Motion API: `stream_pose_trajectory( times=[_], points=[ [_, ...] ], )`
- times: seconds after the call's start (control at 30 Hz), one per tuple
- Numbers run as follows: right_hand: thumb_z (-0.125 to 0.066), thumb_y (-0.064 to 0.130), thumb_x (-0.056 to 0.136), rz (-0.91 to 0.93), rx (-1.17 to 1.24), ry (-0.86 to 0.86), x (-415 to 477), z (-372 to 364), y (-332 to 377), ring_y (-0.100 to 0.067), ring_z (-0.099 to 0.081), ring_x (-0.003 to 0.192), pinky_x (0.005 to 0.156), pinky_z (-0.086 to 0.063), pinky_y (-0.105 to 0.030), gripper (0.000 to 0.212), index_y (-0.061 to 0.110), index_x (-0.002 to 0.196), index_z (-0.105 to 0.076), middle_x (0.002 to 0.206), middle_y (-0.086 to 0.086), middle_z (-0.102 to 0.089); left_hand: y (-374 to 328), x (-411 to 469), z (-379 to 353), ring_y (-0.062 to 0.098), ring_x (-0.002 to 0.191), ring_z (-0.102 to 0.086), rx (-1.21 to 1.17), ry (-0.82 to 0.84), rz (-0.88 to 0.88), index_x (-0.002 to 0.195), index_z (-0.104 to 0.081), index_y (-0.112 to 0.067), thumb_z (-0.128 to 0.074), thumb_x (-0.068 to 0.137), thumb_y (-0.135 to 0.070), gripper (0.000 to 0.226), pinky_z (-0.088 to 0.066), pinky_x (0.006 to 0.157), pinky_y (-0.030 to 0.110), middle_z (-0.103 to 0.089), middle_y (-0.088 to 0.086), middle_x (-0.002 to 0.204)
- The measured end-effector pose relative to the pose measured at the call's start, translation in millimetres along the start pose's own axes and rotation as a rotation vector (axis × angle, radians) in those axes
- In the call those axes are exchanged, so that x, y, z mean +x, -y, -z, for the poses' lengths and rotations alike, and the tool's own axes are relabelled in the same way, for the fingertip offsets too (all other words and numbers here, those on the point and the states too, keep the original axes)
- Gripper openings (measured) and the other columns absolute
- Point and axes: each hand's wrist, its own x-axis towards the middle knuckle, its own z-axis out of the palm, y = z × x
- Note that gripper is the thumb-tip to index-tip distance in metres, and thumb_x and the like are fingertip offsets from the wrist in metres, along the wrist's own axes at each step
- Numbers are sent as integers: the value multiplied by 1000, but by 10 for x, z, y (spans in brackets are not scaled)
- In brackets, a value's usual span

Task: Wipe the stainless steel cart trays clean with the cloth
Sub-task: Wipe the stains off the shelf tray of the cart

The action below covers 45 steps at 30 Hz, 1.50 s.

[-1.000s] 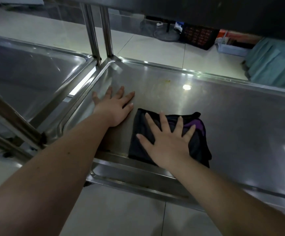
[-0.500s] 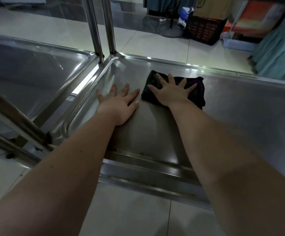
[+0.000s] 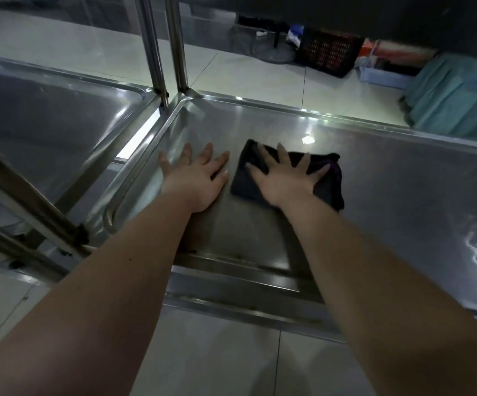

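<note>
A dark cloth with a purple edge lies flat on the stainless steel cart tray, near its left end. My right hand presses on the cloth with fingers spread straight. Beside it, my left hand rests flat on the bare tray surface, fingers spread, close to the tray's left rim. A second steel tray of another cart sits to the left, separated by upright posts.
Diagonal cart bars cross at the lower left. The tray's raised front rim runs under my forearms. Beyond the tray on the tiled floor stand a dark crate, a fan base and teal fabric.
My right hand pushed the cloth to the tray's far rim, then drew it back toward me to mid-tray. My left hand stayed planted on the tray.
</note>
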Motion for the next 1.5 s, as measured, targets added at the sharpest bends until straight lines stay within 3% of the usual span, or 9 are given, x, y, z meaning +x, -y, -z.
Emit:
stream_pose_trajectory(
  times=[0.27, 0.33, 0.53, 0.77, 0.9, 1.03, 1.13, 1.3, 1.5],
  points=[
    [-18, 85, 82, 24, 29, 37, 673, 129, 114, -46, 9, 146, 98, 18, -78, 75, 54, 150, -7, 164, 7, -4, 35, 47, -4, 23, 151, 4, -7, -4, 6, 149, -1, -55, -12, 96, -64, 55, 6, 110, 70, 1, -16, 164],
    [-18, 85, 82, 20, 14, 31, 649, 176, -157, -44, 5, 147, 99, 17, -78, 75, 55, 149, -8, 164, 9, -5, 38, 52, -1, 23, 151, 4, -15, 0, 9, 149, -2, -56, -12, 96, -64, 55, 6, 111, 70, 2, -16, 164],
    [-16, 88, 78, -222, 10, 7, 457, 295, -1151, -45, 2, 147, 102, 13, -77, 77, 57, 148, -7, 164, 9, -6, -5, 26, -17, 26, 151, 1, -2, -8, 11, 149, -3, -56, -11, 95, -64, 55, 4, 110, 71, 0, -15, 164],
    [-13, 88, 78, 103, -19, -12, 226, 1, -44, -45, 5, 147, 99, 14, -79, 77, 58, 148, -4, 163, 11, -6, 22, 26, 3, 26, 151, 3, 17, 12, 15, 148, 1, -57, -11, 96, -64, 53, 3, 110, 71, 3, -15, 164],
    [-14, 87, 78, 81, -27, -44, 116, 74, -542, -38, 0, 148, 100, 13, -78, 74, 59, 146, -7, 162, 15, -10, 27, 39, -1, 25, 151, 2, 9, 12, 12, 147, 0, -59, -12, 96, -64, 52, 2, 110, 71, 2, -17, 164],
    [-12, 88, 78, -118, -14, -13, -57, 189, -1290, -39, -2, 148, 103, 8, -78, 75, 59, 147, -3, 163, 13, -7, -24, 25, 8, 26, 151, 2, 9, 13, 17, 148, -2, -56, -13, 97, -63, 53, 3, 110, 71, 1, -16, 164],
    [-11, 88, 79, -132, -17, -31, -219, 131, -1006, -42, 0, 147, 102, 8, -78, 75, 58, 147, -2, 164, 13, -5, -38, 2, 17, 27, 151, 2, 11, 3, 17, 149, -3, -55, -13, 97, -63, 54, 3, 110, 72, 0, -14, 164],
    [0, 89, 72, 98, -54, -71, -723, -222, 31, -41, 5, 147, 97, 22, -73, 78, 60, 144, 6, 163, 16, -5, -22, -23, 40, 26, 151, 3, 11, 22, 24, 150, -2, -55, -12, 98, -61, 53, 3, 111, 70, 1, -15, 164],
    [-13, 88, 78, 0, -32, -96, -768, -4, -907, -35, -5, 149, 107, 9, -74, 73, 62, 145, 0, 162, 17, -12, -53, -46, 25, 26, 151, 2, -24, 19, 29, 149, -6, -55, -15, 98, -62, 53, 5, 110, 70, 0, -15, 164]
  ],
)
